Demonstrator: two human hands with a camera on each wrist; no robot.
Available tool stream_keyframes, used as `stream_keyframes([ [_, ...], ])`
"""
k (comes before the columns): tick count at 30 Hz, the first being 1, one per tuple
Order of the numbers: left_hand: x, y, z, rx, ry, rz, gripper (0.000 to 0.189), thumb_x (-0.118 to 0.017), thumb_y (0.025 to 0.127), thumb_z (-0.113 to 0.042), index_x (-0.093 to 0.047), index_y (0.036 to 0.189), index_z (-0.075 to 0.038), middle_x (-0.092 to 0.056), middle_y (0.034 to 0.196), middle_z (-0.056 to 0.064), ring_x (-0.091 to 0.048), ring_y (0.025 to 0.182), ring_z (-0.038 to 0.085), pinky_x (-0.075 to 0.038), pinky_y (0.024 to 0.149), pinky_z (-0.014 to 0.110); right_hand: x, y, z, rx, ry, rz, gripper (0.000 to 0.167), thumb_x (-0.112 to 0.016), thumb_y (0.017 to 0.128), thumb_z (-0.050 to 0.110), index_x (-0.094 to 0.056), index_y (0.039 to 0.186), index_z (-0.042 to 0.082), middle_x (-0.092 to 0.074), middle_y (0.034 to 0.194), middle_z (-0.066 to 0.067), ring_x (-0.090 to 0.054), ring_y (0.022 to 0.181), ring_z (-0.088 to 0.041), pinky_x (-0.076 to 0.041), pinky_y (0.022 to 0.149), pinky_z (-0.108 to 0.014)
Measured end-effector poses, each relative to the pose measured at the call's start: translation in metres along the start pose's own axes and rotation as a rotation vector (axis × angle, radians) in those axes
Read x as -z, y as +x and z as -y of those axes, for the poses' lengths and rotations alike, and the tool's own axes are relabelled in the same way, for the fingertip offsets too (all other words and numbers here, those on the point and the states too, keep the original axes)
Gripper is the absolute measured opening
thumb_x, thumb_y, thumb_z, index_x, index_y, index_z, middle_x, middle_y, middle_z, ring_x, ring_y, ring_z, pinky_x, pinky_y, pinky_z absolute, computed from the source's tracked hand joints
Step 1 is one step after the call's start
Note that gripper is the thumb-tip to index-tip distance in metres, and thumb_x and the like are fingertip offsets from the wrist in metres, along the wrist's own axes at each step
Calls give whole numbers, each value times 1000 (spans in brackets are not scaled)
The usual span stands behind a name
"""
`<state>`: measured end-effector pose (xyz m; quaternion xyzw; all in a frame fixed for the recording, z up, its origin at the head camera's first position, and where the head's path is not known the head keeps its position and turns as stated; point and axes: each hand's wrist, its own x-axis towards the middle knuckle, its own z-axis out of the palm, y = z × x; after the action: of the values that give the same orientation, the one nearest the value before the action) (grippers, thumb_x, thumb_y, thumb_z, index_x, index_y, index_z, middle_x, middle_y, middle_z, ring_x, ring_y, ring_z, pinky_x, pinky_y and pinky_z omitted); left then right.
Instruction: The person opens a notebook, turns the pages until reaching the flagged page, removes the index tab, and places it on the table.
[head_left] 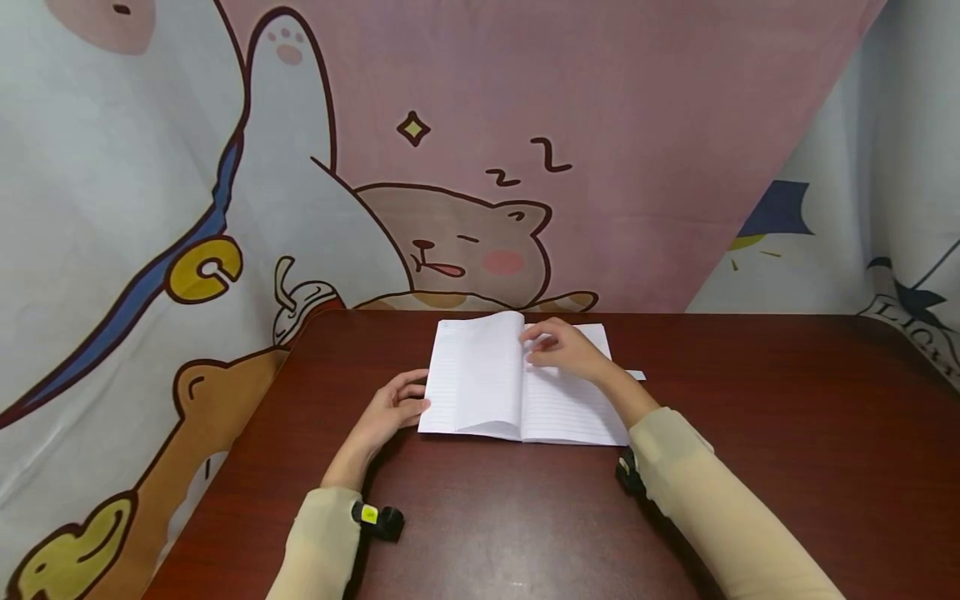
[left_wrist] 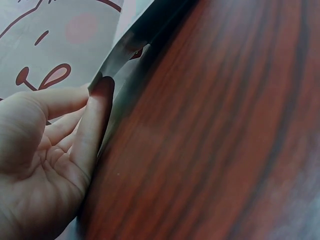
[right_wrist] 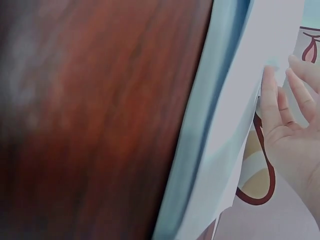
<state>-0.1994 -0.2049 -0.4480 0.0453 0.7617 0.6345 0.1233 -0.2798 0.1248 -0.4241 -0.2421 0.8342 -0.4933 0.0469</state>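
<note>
An open notebook (head_left: 487, 375) with white ruled pages lies on the table, its left-hand page bulging upward near the centre fold. At its left edge, my left hand (head_left: 387, 414) pinches the border, thumb on top and fingers beneath; the left wrist view shows the thumb and a finger (left_wrist: 94, 117) meeting at the lifted edge. My right hand (head_left: 568, 350) is over the right-hand page, its loosely bent fingers pointing at the fold. In the right wrist view, one fingertip of this hand (right_wrist: 295, 120) is against the page, with thumb and fingers apart.
The dark red-brown wooden table (head_left: 480, 517) extends around the notebook. A small pale tab (head_left: 636, 375) sticks out past the notebook's right side. Behind the table hangs a cloth (head_left: 637, 167) with cartoon animals. Both wrists wear small black cameras (head_left: 390, 523).
</note>
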Motion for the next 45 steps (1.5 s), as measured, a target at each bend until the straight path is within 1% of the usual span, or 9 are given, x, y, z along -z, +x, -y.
stream_keyframes([
  [6, -2, 0, 0, 33, 10, -34, 52, -61, 98, -7, -44, 147, -5, -59, 130, 25, -66, 92, 7, -57, 80, 25, -4, 2, 0, -14, 29, 41, 33, -72, 87, 2, -65, 119, -4, -62, 121, -26, -66, 102, -34, -50, 80, -25],
  [12, -3, -2, 0, 56, 30, -64, 45, -57, 101, -12, -48, 145, -10, -61, 128, 20, -64, 97, 10, -57, 81, 27, -8, 3, 2, 35, 88, 131, 31, -68, 89, 0, -64, 119, -8, -67, 116, -27, -68, 98, -31, -49, 79, -21],
  [21, -1, 0, 5, 11, -23, -13, 54, -63, 97, -7, -44, 147, -6, -57, 130, 26, -66, 93, 8, -57, 81, 26, -10, 3, 6, 67, 72, 209, 29, -64, 93, 2, -63, 121, -9, -68, 118, -26, -64, 109, -37, -49, 89, -24],
  [26, -1, -1, 4, -2, -25, -4, 56, -63, 95, -2, -43, 147, -5, -58, 130, 26, -67, 90, 6, -58, 78, 25, -10, 3, 4, 77, 85, 245, 30, -63, 95, 2, -62, 122, -11, -67, 120, -27, -62, 116, -40, -50, 99, -33],
  [29, -1, -1, 4, -1, -24, -2, 56, -63, 95, -1, -42, 147, -4, -58, 129, 26, -67, 89, 5, -58, 78, 25, -10, 3, 5, 75, 92, 254, 31, -63, 95, 1, -61, 123, -12, -67, 121, -27, -61, 117, -41, -50, 101, -36],
  [33, -1, -1, 4, 1, -24, -1, 56, -62, 95, -1, -42, 147, -4, -58, 129, 26, -67, 89, 5, -58, 77, 25, -9, 2, 7, 66, 90, 229, 30, -63, 95, 2, -62, 122, -11, -67, 120, -27, -62, 115, -39, -50, 96, -27],
  [37, -1, -1, 3, 0, -21, 0, 56, -63, 95, -1, -42, 147, -4, -58, 129, 27, -67, 90, 6, -58, 77, 25, -6, 2, 8, 58, 77, 157, 27, -64, 94, 2, -65, 119, -9, -68, 118, -26, -65, 111, -37, -49, 90, -20],
  [41, -1, 0, 3, 3, -13, -2, 56, -63, 95, 0, -43, 147, -4, -58, 129, 27, -68, 89, 6, -58, 76, 25, -1, 2, 6, 68, 46, 83, 25, -65, 94, 3, -66, 118, -7, -69, 118, -25, -66, 109, -36, -50, 92, -25],
  [45, -1, 0, 2, 7, -8, -12, 55, -63, 95, 0, -44, 146, -5, -59, 127, 25, -68, 88, 6, -58, 75, 25, 5, 1, 4, 69, 33, 41, 25, -65, 94, 4, -67, 117, -4, -69, 119, -25, -67, 109, -36, -50, 95, -33],
])
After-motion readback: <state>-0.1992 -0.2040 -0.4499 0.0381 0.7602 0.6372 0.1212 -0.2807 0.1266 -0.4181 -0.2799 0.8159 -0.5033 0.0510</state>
